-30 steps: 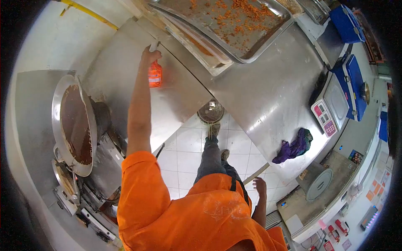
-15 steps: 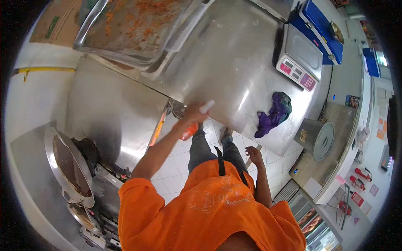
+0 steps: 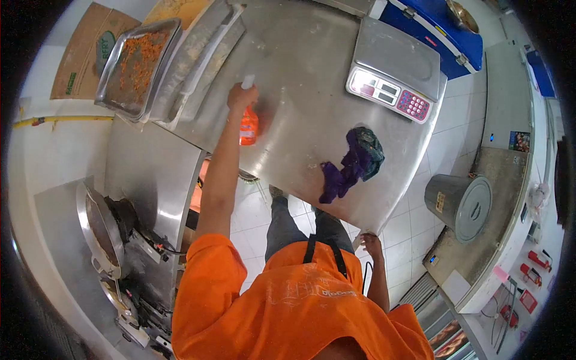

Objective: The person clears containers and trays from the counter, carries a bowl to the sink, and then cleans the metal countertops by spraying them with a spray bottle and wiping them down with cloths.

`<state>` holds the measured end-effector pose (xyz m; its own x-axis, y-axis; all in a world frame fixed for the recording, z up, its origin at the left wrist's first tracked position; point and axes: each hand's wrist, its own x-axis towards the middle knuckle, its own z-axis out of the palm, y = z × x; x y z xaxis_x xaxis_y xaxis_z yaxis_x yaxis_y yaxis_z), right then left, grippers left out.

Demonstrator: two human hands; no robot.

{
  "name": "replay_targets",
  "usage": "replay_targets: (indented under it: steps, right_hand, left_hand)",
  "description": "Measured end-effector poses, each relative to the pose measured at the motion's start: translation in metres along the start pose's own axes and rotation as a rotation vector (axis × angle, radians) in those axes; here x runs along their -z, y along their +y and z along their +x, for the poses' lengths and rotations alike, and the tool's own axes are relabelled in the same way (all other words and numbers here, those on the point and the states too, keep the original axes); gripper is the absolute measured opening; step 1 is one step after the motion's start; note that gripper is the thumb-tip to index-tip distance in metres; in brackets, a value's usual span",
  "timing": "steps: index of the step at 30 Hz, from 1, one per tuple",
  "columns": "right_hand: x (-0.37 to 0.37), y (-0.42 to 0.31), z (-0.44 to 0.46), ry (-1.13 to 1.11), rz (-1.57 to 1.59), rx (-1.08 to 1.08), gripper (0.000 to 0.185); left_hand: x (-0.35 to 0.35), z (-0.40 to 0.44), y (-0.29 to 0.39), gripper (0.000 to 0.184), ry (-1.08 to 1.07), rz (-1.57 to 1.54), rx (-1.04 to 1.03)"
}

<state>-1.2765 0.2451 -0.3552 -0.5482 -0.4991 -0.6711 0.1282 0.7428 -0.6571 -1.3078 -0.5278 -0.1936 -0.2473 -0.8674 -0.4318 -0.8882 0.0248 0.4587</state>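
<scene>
Orange spray bottle [image 3: 249, 127] at the left part of the steel table [image 3: 294, 102] (whether standing or lifted, impossible to tell), with a risk of stray mist reaching the orange crumbs [image 3: 141, 60] in the metal tray [image 3: 114, 93] if aimed leftward, or of tipping if released unevenly. Closed around its neck, under the white spray head [image 3: 248, 81], the left hand [image 3: 242, 97]; farther out, beyond the crumpled purple cloth [image 3: 354, 159], the right hand [image 3: 371, 243] by the table's near corner, openness and contact unclear.
</scene>
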Motion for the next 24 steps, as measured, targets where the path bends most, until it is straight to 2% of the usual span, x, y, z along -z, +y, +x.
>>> replay_targets:
  steps: [1, 3, 5, 6, 7, 10, 12, 15, 18, 19, 21, 23, 24]
  right_hand:
    - [0.015, -0.024, -0.012, -0.032, 0.124, -0.21, 0.029]
    - [0.028, -0.012, -0.021, -0.013, 0.213, -0.312, 0.031]
    - [0.039, 0.019, -0.027, 0.001, 0.303, -0.39, 0.031]
    - [0.04, 0.032, -0.029, 0.005, 0.353, -0.426, 0.031]
    - [0.044, 0.036, -0.034, -0.002, 0.389, -0.4, 0.03]
    - [0.048, 0.034, -0.041, -0.002, 0.387, -0.418, 0.025]
    - [0.05, 0.033, -0.041, -0.015, 0.581, -0.406, 0.024]
    - [0.047, 0.019, -0.036, 0.003, 0.45, -0.445, 0.023]
    - [0.046, 0.014, -0.025, -0.016, 0.413, -0.452, 0.023]
    - [0.046, 0.016, -0.022, -0.056, 0.484, -0.455, 0.022]
    - [0.045, 0.017, -0.012, -0.077, 0.386, -0.444, 0.023]
    - [0.043, 0.031, -0.002, -0.133, 0.347, -0.418, 0.026]
    - [0.037, 0.063, 0.013, -0.158, 0.223, -0.269, 0.027]
  left_hand:
    - [0.0, 0.009, 0.009, 0.025, -0.027, 0.018, -0.073]
    - [0.008, 0.023, 0.036, 0.024, -0.068, 0.05, -0.236]
    - [0.013, 0.002, 0.081, 0.023, 0.127, -0.022, -0.326]
    - [0.007, 0.002, 0.102, 0.023, 0.153, -0.015, -0.349]
    - [0.001, 0.001, 0.123, 0.024, 0.179, -0.007, -0.371]
    - [-0.037, 0.035, 0.165, 0.027, 0.038, 0.086, -0.359]
    - [-0.053, 0.041, 0.18, 0.029, -0.064, 0.053, -0.375]
    - [-0.056, 0.008, 0.179, 0.033, 0.013, 0.03, -0.358]
    - [-0.078, 0.057, 0.106, 0.037, 0.469, 0.33, -0.229]
    - [-0.062, 0.047, 0.089, 0.039, 0.36, 0.19, -0.244]
    - [-0.02, 0.017, 0.057, 0.044, 0.153, -0.092, -0.275]
    - [-0.023, 0.03, -0.002, 0.046, 0.159, 0.328, -0.321]
    - [-0.025, 0.02, -0.011, 0.046, 0.15, 0.383, -0.286]
